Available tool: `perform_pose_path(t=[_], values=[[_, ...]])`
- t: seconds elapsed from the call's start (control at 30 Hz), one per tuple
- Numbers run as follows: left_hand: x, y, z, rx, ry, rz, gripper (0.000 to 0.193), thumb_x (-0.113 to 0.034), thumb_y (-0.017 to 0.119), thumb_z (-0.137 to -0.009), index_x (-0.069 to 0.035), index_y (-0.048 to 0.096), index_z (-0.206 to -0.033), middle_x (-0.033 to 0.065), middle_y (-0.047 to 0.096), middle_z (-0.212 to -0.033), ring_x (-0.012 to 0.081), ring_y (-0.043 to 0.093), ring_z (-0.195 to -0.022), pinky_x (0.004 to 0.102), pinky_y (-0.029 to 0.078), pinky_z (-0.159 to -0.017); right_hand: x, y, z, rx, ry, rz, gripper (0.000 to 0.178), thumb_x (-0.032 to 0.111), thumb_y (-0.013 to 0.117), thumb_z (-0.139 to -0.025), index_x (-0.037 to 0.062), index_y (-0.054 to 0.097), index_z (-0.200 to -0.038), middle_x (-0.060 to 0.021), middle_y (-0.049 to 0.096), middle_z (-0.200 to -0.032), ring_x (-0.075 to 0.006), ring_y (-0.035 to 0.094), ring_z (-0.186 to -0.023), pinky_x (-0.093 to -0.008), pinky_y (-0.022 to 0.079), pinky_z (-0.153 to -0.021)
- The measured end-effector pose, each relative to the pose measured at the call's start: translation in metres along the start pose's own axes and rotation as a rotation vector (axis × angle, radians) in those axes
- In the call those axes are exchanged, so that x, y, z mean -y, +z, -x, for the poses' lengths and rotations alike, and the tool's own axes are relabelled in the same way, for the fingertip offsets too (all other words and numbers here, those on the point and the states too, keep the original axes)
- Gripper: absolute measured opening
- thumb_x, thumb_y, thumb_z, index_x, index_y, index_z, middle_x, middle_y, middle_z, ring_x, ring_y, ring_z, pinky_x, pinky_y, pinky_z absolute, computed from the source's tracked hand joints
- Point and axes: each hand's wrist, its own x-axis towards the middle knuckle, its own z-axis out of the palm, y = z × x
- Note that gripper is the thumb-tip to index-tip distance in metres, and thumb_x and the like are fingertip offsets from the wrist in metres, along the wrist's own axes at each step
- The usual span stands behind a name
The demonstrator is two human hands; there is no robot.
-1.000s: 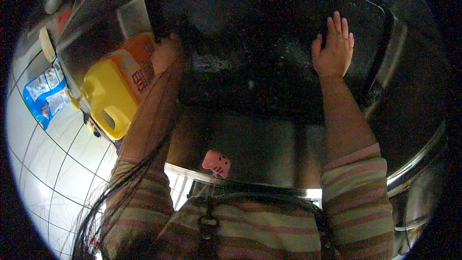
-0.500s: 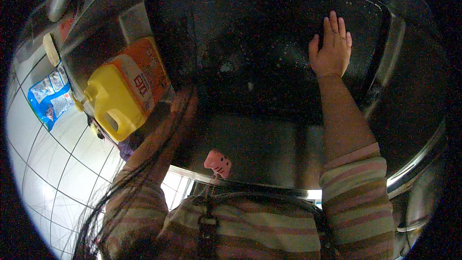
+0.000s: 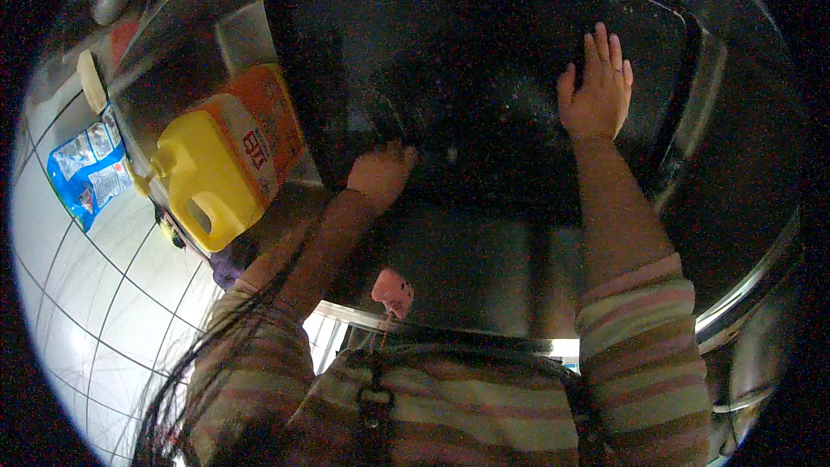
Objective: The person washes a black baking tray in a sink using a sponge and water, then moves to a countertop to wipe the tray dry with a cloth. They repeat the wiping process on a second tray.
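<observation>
A large black tray-like panel (image 3: pixel 484 156) with a raised rim lies in front of me on dull metal; small light specks show on its surface. My right hand (image 3: pixel 596 95) rests flat on its right part, fingers stretched upward and empty. Over the panel's lower left part is my left hand (image 3: pixel 380 175), its fingers curled down against the dark surface. Whatever it may hold is hidden in shadow. Left of that hand leans a big yellow jug (image 3: pixel 220 164) with an orange label and a moulded handle.
A blue and clear packet (image 3: pixel 86 169) lies on white tiles (image 3: pixel 78 294) at the far left. Above it is a pale, flat, elongated piece (image 3: pixel 90 81). A pink charm (image 3: pixel 393 292) hangs before my striped top, near the metal front edge (image 3: pixel 354 315).
My left hand has come up and right from beside the jug onto the panel's lower left. Light specks there look fewer. My right hand has stayed almost where it was.
</observation>
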Motion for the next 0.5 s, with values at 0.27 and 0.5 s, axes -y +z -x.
perform_pose_path(t=[0.27, 0.5], values=[[-0.030, -0.011, -0.033, 0.054, 0.167, 0.111, 0.018, -0.015, 0.052, -0.090, -0.006, 0.057, -0.106, 0.0185, 0.063, -0.094, 0.0358, 0.067, -0.081, 0.0448, 0.058, -0.063, 0.006, -0.004, -0.004, 0.005, -0.011, 0.010, 0.053, 0.031, 0.049, -0.092, 0.0077, 0.051, -0.140, -0.0030, 0.036, -0.157, -0.0258, 0.031, -0.145, -0.0455, 0.025, -0.117], [-0.082, -0.024, -0.076, -0.020, 0.034, 0.190, 0.018, -0.014, 0.051, -0.091, -0.007, 0.058, -0.106, 0.0158, 0.063, -0.098, 0.0330, 0.068, -0.085, 0.0456, 0.059, -0.065, 0.006, -0.003, -0.003, -0.002, -0.004, -0.007, 0.052, 0.030, 0.050, -0.091, 0.0075, 0.052, -0.139, -0.0031, 0.036, -0.157, -0.0256, 0.031, -0.145, -0.0450, 0.024, -0.117]])
